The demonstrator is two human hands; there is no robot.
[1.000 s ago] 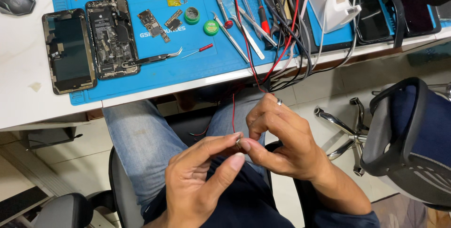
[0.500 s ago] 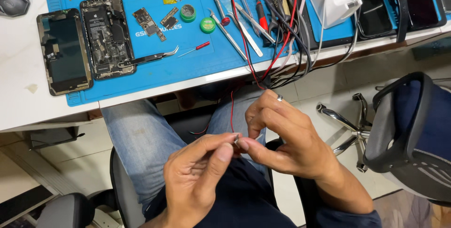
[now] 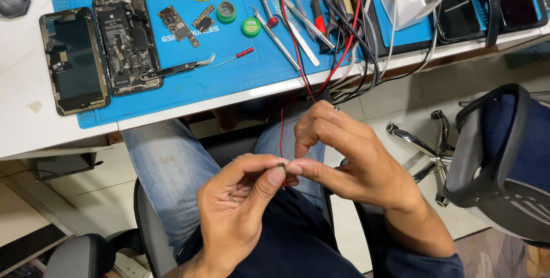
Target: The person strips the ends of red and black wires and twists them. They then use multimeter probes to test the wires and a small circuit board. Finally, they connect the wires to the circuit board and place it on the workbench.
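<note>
In the head view, the person sits back from the bench with both hands meeting over the lap. The left hand [image 3: 240,209] is closed in a pinch, thumb and forefinger pressed on a tiny metal-looking part [image 3: 282,165] at the lower end of a thin red wire [image 3: 281,129]. The right hand [image 3: 349,152] is also pinched shut, its thumb and forefinger tips meeting that same end from the other side, so both hands touch the wire's tip equally. What the small part is cannot be told.

The wire's long axis runs nearly straight up from the fingertips, away from the person's body, towards the edge of the blue work mat [image 3: 240,77], where it joins a bundle of red and black cables [image 3: 338,66]. Well apart on the mat lie an opened phone body [image 3: 126,43], its detached screen [image 3: 74,60] just beside it, and curved tweezers [image 3: 177,69].
</note>
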